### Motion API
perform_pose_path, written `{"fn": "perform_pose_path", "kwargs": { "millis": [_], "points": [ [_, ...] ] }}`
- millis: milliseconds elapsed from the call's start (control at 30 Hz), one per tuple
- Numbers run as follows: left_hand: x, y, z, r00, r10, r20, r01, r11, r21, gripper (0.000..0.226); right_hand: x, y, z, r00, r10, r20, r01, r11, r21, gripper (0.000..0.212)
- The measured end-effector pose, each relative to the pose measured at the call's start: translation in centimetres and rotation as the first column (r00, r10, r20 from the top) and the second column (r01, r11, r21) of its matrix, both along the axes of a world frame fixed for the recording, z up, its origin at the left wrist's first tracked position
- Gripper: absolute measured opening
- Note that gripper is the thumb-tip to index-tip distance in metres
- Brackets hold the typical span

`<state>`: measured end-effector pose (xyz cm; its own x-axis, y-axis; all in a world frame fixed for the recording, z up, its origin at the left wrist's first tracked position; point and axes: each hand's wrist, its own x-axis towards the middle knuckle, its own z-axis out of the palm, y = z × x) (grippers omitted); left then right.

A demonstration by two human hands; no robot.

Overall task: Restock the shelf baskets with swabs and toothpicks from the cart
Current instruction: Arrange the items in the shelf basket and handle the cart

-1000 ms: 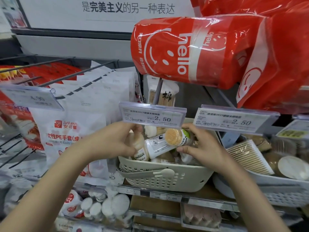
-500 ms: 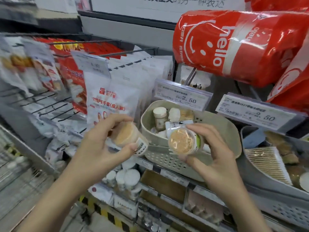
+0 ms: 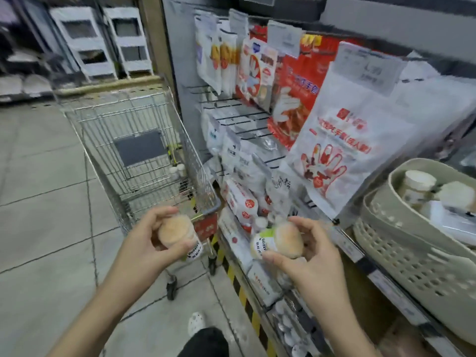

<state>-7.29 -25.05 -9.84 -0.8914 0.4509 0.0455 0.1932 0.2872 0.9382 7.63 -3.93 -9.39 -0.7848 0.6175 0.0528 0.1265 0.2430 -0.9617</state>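
Store aisle: the cart [image 3: 144,155] lies ahead-left, basket [image 3: 412,253] right. Left hand [image 3: 144,243] and right hand [image 3: 309,253] each grip a jar [image 3: 177,234], the right's jar [image 3: 278,240] nearer the basket.

Pale tan toothpick ends inside two clear jars [image 3: 177,234] [image 3: 279,242] with white labels in black print, the right one banded green. Silver wire cart [image 3: 134,148] at 11 o'clock, with grey flap. Beige perforated basket [image 3: 412,253] at 3 o'clock. White glove packet [image 3: 342,140] printed with red hand. Yellow-black striped shelf base [image 3: 231,274]. Grey tiled floor [image 3: 38,202].
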Motion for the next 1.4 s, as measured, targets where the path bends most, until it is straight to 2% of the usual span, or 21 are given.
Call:
{"fn": "perform_pose_path", "kwargs": {
  "millis": [233,400,533,667,867,967,1133,1300,1400],
  "points": [
    [-7.4,-3.7,-3.6,0.974,0.203,0.100,-0.206,0.978,0.017,0.051,-11.9,-2.0,-3.2,0.981,0.171,0.089,-0.164,0.983,-0.085,0.057],
    [-14.7,-6.2,-5.5,0.928,0.339,0.155,-0.349,0.936,0.040,0.054,-21.7,-4.0,-5.6,0.956,0.286,0.071,-0.272,0.949,-0.157,0.053],
    [-20.4,-7.7,-6.9,0.892,0.406,0.196,-0.423,0.904,0.053,0.052,-28.6,-5.3,-7.5,0.928,0.357,0.109,-0.338,0.928,-0.158,0.057],
    [-25.1,-8.3,-9.4,0.847,0.470,0.249,-0.489,0.872,0.018,0.046,-34.4,-6.3,-9.4,0.895,0.402,0.192,-0.368,0.910,-0.190,0.069],
    [-31.6,-7.4,-12.9,0.771,0.543,0.334,-0.555,0.829,-0.067,0.057,-44.0,-6.6,-12.9,0.828,0.470,0.306,-0.429,0.882,-0.194,0.058],
    [-35.8,-6.5,-14.7,0.735,0.582,0.347,-0.577,0.806,-0.132,0.056,-49.7,-6.4,-14.8,0.779,0.525,0.343,-0.483,0.851,-0.206,0.056],
    [-43.5,-4.5,-18.7,0.673,0.618,0.407,-0.596,0.779,-0.196,0.051,-59.4,-6.4,-19.3,0.722,0.575,0.385,-0.521,0.818,-0.245,0.066],
    [-50.5,-3.3,-25.4,0.618,0.656,0.434,-0.607,0.749,-0.267,0.052,-67.2,-7.0,-26.4,0.639,0.603,0.479,-0.590,0.783,-0.198,0.046],
    [-53.6,-2.9,-29.9,0.545,0.694,0.471,-0.651,0.704,-0.285,0.052,-70.8,-7.5,-31.6,0.609,0.620,0.495,-0.610,0.764,-0.207,0.041]
  ]
}}
